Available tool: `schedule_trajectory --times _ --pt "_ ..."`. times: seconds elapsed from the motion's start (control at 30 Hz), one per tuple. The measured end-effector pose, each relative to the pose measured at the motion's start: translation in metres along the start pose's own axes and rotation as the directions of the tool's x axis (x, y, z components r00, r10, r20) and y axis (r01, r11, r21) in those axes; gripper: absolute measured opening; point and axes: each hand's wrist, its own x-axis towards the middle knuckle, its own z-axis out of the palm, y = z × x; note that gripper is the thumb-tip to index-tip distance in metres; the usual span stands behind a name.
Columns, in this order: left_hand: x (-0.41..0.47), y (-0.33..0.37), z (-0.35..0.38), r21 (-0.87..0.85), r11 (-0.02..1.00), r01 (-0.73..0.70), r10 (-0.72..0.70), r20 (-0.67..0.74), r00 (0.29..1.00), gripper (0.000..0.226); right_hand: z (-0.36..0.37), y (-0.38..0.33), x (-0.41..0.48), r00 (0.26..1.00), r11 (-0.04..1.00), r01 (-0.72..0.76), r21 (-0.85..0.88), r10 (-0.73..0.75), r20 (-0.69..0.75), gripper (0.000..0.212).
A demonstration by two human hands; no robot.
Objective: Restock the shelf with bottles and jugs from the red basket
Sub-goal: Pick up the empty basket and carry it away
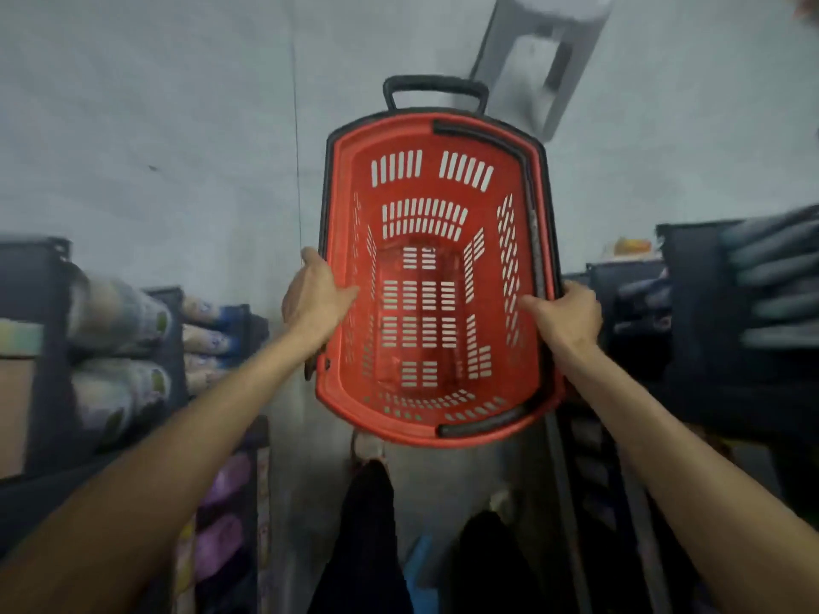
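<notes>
A person stands in a shop aisle with both bare arms stretched forward and down, carrying one red basket (401, 429) by its long sides. The left hand (317, 299) grips the basket's left rim, thumb laid inside the wall and fingers out of sight on the outside. The right hand (569, 314) curls over the right rim, its thumb also inside.

The basket's mouth faces up, showing its slotted floor. Its long axis runs straight away from the person, and its single black pull handle (436, 84) points away at the far end. One black carry handle (534, 223) lies along the right rim.

One grey stool (545, 59) stands on the floor beyond the basket's far right corner. Dark shelving (40, 303) flanks the basket on both sides. The pale containers (119, 312) to its left are too blurred to count.
</notes>
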Motion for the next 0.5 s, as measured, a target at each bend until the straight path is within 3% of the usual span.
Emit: schedule_trajectory --times 0.27,0.5 --pt "0.015 0.142 -0.221 0.015 0.952 -0.305 0.303 -0.170 0.938 0.051 -0.137 -0.225 -0.032 0.973 0.977 0.203 0.057 -0.195 -0.126 0.034" --pt "0.042 0.257 -0.342 0.132 0.889 -0.438 0.458 -0.242 0.855 0.064 -0.219 -0.350 -0.043 0.933 0.947 0.305 0.101 -0.275 -0.233 0.032"
